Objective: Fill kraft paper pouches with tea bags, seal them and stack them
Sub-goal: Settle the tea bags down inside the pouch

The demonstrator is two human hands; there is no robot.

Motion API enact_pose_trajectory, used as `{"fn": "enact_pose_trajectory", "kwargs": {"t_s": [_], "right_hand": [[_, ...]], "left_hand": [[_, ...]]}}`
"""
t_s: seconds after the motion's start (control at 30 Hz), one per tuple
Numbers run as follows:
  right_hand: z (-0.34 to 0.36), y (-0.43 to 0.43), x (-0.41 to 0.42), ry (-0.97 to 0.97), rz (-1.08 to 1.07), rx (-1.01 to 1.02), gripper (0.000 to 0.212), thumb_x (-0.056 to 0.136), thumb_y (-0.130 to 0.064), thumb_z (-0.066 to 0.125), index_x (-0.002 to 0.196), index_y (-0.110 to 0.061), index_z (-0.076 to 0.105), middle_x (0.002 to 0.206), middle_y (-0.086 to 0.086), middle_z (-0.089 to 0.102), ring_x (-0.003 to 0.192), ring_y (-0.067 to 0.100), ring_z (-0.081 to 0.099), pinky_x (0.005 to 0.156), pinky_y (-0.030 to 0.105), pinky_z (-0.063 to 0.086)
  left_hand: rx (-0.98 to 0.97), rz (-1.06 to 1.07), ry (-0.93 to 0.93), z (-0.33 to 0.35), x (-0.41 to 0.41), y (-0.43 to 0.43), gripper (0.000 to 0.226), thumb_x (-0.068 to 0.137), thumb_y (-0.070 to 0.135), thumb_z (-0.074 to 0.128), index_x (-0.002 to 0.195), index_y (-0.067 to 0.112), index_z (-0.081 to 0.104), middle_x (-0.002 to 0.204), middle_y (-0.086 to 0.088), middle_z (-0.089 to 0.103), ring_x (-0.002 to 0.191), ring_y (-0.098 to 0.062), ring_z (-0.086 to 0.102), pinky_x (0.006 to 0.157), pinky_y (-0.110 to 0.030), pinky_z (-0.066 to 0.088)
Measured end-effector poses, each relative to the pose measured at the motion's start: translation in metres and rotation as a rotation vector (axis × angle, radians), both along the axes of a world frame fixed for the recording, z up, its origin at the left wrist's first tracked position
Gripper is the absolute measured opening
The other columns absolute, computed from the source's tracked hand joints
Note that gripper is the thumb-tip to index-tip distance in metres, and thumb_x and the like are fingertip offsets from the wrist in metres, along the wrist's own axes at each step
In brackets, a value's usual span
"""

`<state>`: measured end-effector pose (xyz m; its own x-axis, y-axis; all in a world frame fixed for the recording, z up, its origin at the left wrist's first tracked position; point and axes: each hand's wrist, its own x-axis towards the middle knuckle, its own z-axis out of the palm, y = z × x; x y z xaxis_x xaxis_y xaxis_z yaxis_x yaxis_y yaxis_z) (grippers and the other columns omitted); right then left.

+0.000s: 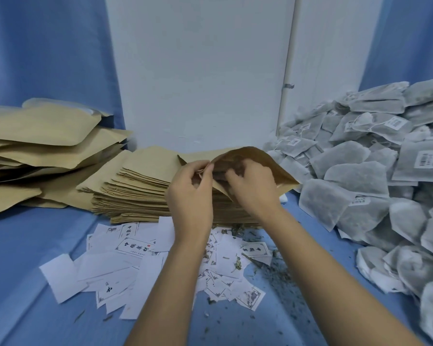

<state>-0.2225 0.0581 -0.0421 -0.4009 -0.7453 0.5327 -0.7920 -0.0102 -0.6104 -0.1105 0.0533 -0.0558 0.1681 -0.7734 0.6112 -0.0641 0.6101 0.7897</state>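
I hold one kraft paper pouch (268,163) up above the flat stack of empty kraft pouches (138,191). My left hand (191,196) pinches the pouch's left mouth edge between thumb and fingers. The curled fingers of my right hand (250,186) reach into the open mouth, hiding what is inside. A big heap of grey tea bags (360,176) with strings and small labels fills the right side. Filled, puffed kraft pouches (48,143) lie piled at the left.
White printed paper labels (135,260) lie scattered on the blue cloth (23,258) in front of the stack, with loose dried tea crumbs (273,265) beside them. A white wall and blue curtains stand behind.
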Motion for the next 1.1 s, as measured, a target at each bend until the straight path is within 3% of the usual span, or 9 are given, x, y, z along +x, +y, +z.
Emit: {"fn": "enact_pose_trajectory", "kwargs": {"t_s": [0.1, 0.2, 0.3, 0.4, 0.47, 0.57, 0.7, 0.93, 1.1], "right_hand": [[0.0, 0.016, 0.005, -0.265, 0.376, 0.061, 0.011, 0.076, -0.023, 0.053, 0.069, -0.018, 0.06, 0.05, -0.003, 0.057, 0.041, 0.013, 0.045, 0.044, 0.022, 0.035], [0.002, 0.028, -0.001, -0.307, 0.499, 0.134, 0.009, 0.079, -0.016, 0.051, 0.078, -0.016, 0.06, 0.048, 0.002, 0.058, 0.032, 0.017, 0.042, 0.035, 0.018, 0.03], [0.008, 0.034, -0.002, -0.362, 0.601, 0.223, 0.011, 0.083, -0.012, 0.048, 0.082, -0.015, 0.058, 0.064, 0.008, 0.07, 0.041, 0.023, 0.059, 0.039, 0.019, 0.038], [0.011, 0.035, 0.0, -0.301, 0.672, 0.522, 0.018, 0.088, -0.009, 0.047, 0.084, -0.006, 0.065, 0.076, 0.013, 0.073, 0.054, 0.024, 0.067, 0.043, 0.02, 0.047], [0.007, 0.033, 0.003, -0.113, 0.604, 0.665, 0.019, 0.09, -0.012, 0.052, 0.09, -0.006, 0.07, 0.083, 0.008, 0.074, 0.067, 0.022, 0.07, 0.053, 0.023, 0.054], [-0.004, 0.026, 0.003, 0.193, 0.461, 0.588, 0.022, 0.09, -0.018, 0.057, 0.105, -0.017, 0.072, 0.102, -0.003, 0.072, 0.089, 0.013, 0.066, 0.076, 0.023, 0.052], [-0.017, 0.021, 0.002, 0.274, 0.425, 0.658, 0.027, 0.09, -0.015, 0.057, 0.114, -0.018, 0.068, 0.112, 0.0, 0.067, 0.1, 0.017, 0.063, 0.081, 0.025, 0.049], [-0.049, 0.012, 0.019, 0.226, 0.204, 0.694, 0.048, 0.08, -0.049, 0.069, 0.099, -0.005, 0.066, 0.108, 0.009, 0.06, 0.099, 0.02, 0.054, 0.079, 0.033, 0.046], [-0.055, 0.01, 0.027, 0.077, 0.143, 0.656, 0.039, 0.075, -0.043, 0.078, 0.09, -0.008, 0.067, 0.095, 0.005, 0.067, 0.095, 0.022, 0.062, 0.076, 0.032, 0.051]], "left_hand": [[0.023, -0.017, -0.001, 0.003, 0.006, -0.002, 0.008, 0.089, 0.015, 0.063, 0.085, 0.022, 0.067, 0.08, 0.016, 0.062, 0.07, 0.014, 0.054, 0.064, -0.002, 0.038], [0.031, -0.022, -0.043, 0.003, 0.01, -0.007, 0.012, 0.091, 0.019, 0.06, 0.081, 0.019, 0.066, 0.077, 0.014, 0.061, 0.069, 0.012, 0.053, 0.063, -0.003, 0.036], [0.048, 0.007, -0.082, 0.001, 0.013, -0.013, 0.016, 0.093, 0.02, 0.059, 0.091, 0.014, 0.073, 0.082, 0.006, 0.065, 0.069, 0.009, 0.053, 0.063, -0.003, 0.035], [0.06, 0.054, -0.065, -0.001, 0.015, -0.015, 0.018, 0.091, 0.021, 0.06, 0.098, 0.012, 0.074, 0.087, 0.003, 0.068, 0.069, 0.002, 0.053, 0.063, -0.004, 0.036], [0.061, 0.08, -0.04, -0.001, 0.017, -0.016, 0.016, 0.09, 0.02, 0.063, 0.099, 0.013, 0.074, 0.088, 0.005, 0.069, 0.075, -0.001, 0.056, 0.066, -0.003, 0.037], [0.079, 0.074, -0.041, -0.002, 0.017, -0.016, 0.014, 0.088, 0.018, 0.065, 0.097, 0.014, 0.074, 0.089, 0.006, 0.069, 0.079, -0.002, 0.059, 0.069, -0.005, 0.042], [0.091, 0.094, -0.04, -0.005, 0.019, -0.019, 0.014, 0.089, 0.017, 0.063, 0.098, 0.014, 0.074, 0.089, 0.005, 0.07, 0.08, -0.005, 0.059, 0.069, -0.01, 0.042], [0.099, 0.12, 0.007, -0.004, 0.022, -0.023, 0.014, 0.089, 0.018, 0.063, 0.095, 0.015, 0.075, 0.083, 0.01, 0.068, 0.076, -0.001, 0.058, 0.067, -0.003, 0.04], [0.099, 0.122, 0.035, -0.004, 0.021, -0.023, 0.014, 0.089, 0.018, 0.063, 0.097, 0.014, 0.074, 0.084, 0.008, 0.068, 0.076, 0.0, 0.058, 0.067, -0.002, 0.04]]}}
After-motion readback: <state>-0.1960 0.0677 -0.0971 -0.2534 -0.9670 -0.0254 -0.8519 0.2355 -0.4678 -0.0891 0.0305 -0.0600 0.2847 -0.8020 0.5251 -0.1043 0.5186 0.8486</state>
